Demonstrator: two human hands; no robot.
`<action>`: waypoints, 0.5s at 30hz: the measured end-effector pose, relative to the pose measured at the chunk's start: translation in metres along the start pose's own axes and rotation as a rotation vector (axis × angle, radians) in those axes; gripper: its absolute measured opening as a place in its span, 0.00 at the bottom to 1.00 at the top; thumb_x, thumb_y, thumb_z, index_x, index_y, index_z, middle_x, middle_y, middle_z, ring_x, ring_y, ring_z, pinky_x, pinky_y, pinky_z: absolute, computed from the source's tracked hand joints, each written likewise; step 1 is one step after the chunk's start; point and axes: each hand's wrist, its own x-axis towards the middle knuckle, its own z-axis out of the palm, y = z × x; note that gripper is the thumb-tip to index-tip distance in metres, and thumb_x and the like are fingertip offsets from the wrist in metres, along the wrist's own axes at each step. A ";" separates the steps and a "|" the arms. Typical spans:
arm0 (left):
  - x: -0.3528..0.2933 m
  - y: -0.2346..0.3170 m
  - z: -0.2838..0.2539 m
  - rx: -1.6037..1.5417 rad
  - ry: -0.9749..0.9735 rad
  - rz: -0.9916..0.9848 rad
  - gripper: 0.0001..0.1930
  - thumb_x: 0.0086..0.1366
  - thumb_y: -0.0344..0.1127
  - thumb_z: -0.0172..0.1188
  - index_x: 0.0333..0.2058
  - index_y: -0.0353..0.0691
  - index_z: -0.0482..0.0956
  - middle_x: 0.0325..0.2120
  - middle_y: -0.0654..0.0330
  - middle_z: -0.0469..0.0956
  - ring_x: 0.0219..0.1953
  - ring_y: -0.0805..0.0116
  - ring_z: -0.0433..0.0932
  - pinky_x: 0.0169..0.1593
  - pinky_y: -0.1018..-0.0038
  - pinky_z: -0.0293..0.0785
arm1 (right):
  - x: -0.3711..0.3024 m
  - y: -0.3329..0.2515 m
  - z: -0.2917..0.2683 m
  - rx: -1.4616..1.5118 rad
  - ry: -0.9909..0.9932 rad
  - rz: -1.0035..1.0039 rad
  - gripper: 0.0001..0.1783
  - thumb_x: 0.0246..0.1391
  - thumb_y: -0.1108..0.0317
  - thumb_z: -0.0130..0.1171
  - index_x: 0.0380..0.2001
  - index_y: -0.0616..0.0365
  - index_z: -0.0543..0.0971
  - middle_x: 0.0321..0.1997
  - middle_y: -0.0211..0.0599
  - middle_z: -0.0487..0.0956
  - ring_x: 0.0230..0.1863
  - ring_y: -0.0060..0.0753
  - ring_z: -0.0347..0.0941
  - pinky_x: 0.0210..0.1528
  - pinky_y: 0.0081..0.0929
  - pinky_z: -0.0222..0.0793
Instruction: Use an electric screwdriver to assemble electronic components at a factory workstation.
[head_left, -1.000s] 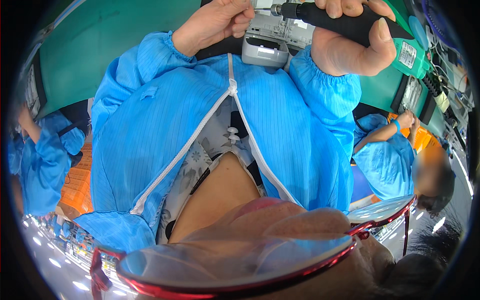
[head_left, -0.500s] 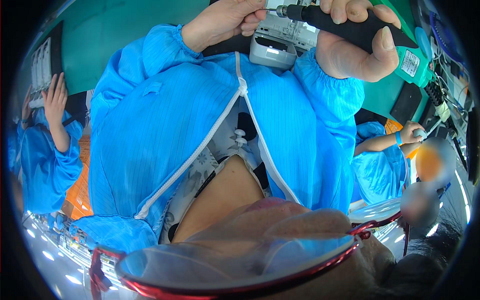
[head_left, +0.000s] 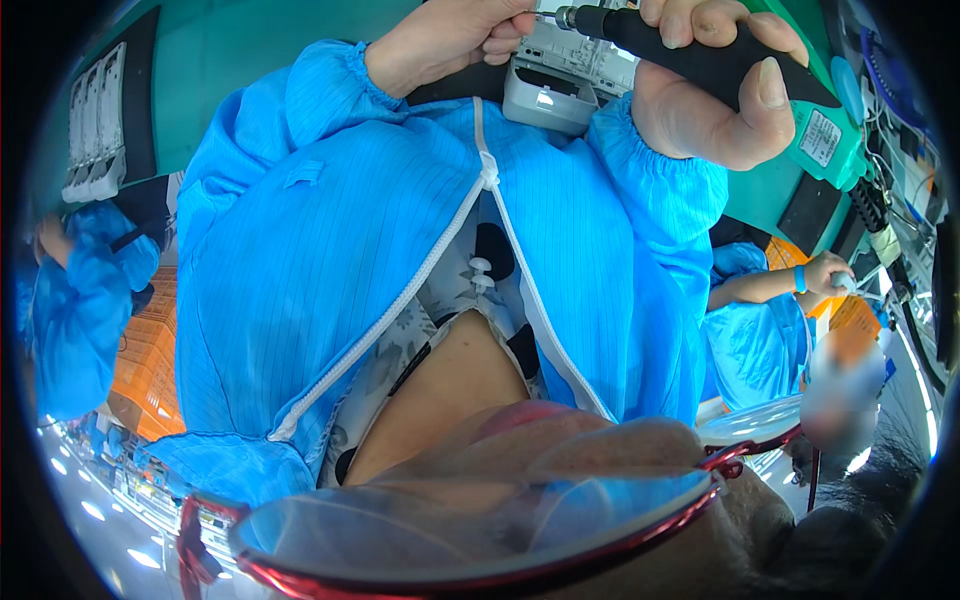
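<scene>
My right hand (head_left: 715, 85) is wrapped around the black grip of a green electric screwdriver (head_left: 700, 65), whose metal tip points left toward a grey plastic device housing (head_left: 555, 85) on the green work surface. My left hand (head_left: 450, 40) has its fingers pinched together beside the screwdriver tip, touching the top of the housing. What the fingers pinch is too small to tell. My blue zipped smock fills the middle of the view and hides the lower part of the housing.
A black tray with white parts (head_left: 95, 120) lies at the left on the green bench (head_left: 230, 60). Co-workers in blue smocks sit at left (head_left: 80, 300) and right (head_left: 760, 300). Cables and tools (head_left: 890, 200) hang at the right. Orange crates (head_left: 145, 370) stand low left.
The view has shifted so both hands and the housing sit higher and more to the right. The person at left has lowered a raised hand. My grip on the screwdriver is unchanged.
</scene>
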 end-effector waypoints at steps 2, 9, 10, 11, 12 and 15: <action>0.000 0.000 0.001 0.015 -0.001 0.008 0.24 0.79 0.54 0.49 0.30 0.41 0.74 0.18 0.68 0.62 0.20 0.77 0.57 0.26 0.77 0.57 | -0.005 -0.002 -0.004 -0.040 0.025 0.002 0.21 0.62 0.57 0.61 0.53 0.56 0.73 0.37 0.40 0.78 0.33 0.37 0.72 0.43 0.42 0.69; -0.002 0.000 0.007 0.012 -0.006 -0.012 0.24 0.79 0.54 0.48 0.30 0.41 0.73 0.18 0.69 0.61 0.20 0.78 0.56 0.26 0.77 0.56 | -0.005 -0.013 0.009 -0.021 0.008 0.004 0.20 0.63 0.58 0.60 0.53 0.56 0.73 0.37 0.40 0.77 0.33 0.37 0.72 0.43 0.42 0.69; -0.001 0.000 0.009 0.013 -0.024 -0.018 0.24 0.79 0.54 0.48 0.29 0.41 0.73 0.17 0.70 0.60 0.20 0.78 0.56 0.26 0.77 0.56 | -0.008 -0.012 0.005 -0.025 0.009 -0.002 0.20 0.63 0.58 0.60 0.53 0.56 0.73 0.37 0.40 0.77 0.33 0.37 0.72 0.43 0.42 0.69; -0.001 0.001 0.011 0.018 -0.030 -0.019 0.24 0.79 0.54 0.48 0.29 0.41 0.73 0.17 0.70 0.60 0.20 0.78 0.56 0.26 0.77 0.56 | -0.011 -0.009 -0.003 0.015 0.020 -0.017 0.20 0.63 0.58 0.60 0.53 0.56 0.73 0.37 0.40 0.77 0.33 0.37 0.72 0.42 0.42 0.68; -0.002 0.003 0.014 0.035 -0.024 -0.033 0.24 0.80 0.54 0.48 0.29 0.41 0.72 0.17 0.70 0.60 0.19 0.78 0.55 0.26 0.77 0.56 | -0.013 -0.008 -0.005 0.057 0.031 -0.032 0.20 0.62 0.58 0.60 0.53 0.56 0.73 0.37 0.40 0.77 0.32 0.37 0.72 0.42 0.42 0.68; -0.002 0.003 0.018 0.070 -0.008 -0.051 0.24 0.80 0.54 0.47 0.28 0.42 0.71 0.17 0.70 0.58 0.19 0.78 0.54 0.25 0.77 0.55 | -0.018 -0.015 -0.004 -0.124 0.029 -0.046 0.20 0.62 0.58 0.60 0.53 0.56 0.73 0.37 0.40 0.77 0.32 0.37 0.72 0.42 0.42 0.68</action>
